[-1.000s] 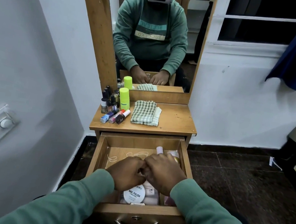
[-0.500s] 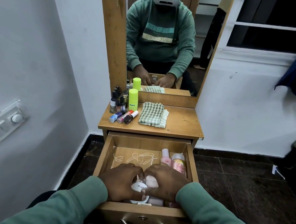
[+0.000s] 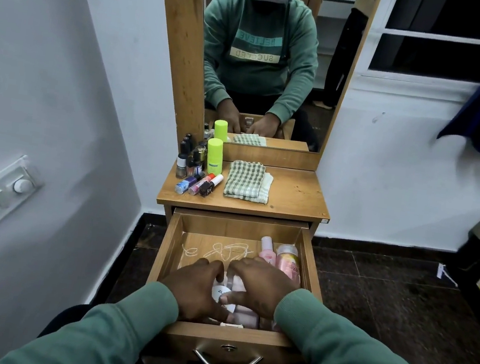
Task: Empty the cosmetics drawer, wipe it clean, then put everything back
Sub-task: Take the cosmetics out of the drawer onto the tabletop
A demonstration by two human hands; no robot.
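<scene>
Head view: the only view given, looking down into an open brown wooden drawer [image 3: 167,248].
Task's thing: a white round plastic tub [image 3: 219,293] is seen at the drawer's front, left of centre, lying on pale pink packets [image 3: 245,314].
Left hand: the left hand [image 3: 190,291] is curled round the tub's left side.
Right hand: the right hand [image 3: 258,288] has its thumb laid on the lid and its fingers arched over the far edge.
Handling: the tub is judged light, stiff and smooth, so somewhat slippery. It is best taken by the rim from both sides, with the lid kept upward.
Also inside: two pink bottles [image 3: 287,261] are stood in the drawer's back right corner.
Behind the drawer: a green checked cloth [image 3: 246,179] is folded on the tabletop and is judged soft and limp.
Hidden: most of the tub's label and its underside are covered by the hands. The number of packets cannot be told, and the drawer's front right corner is masked by the right wrist.
</scene>
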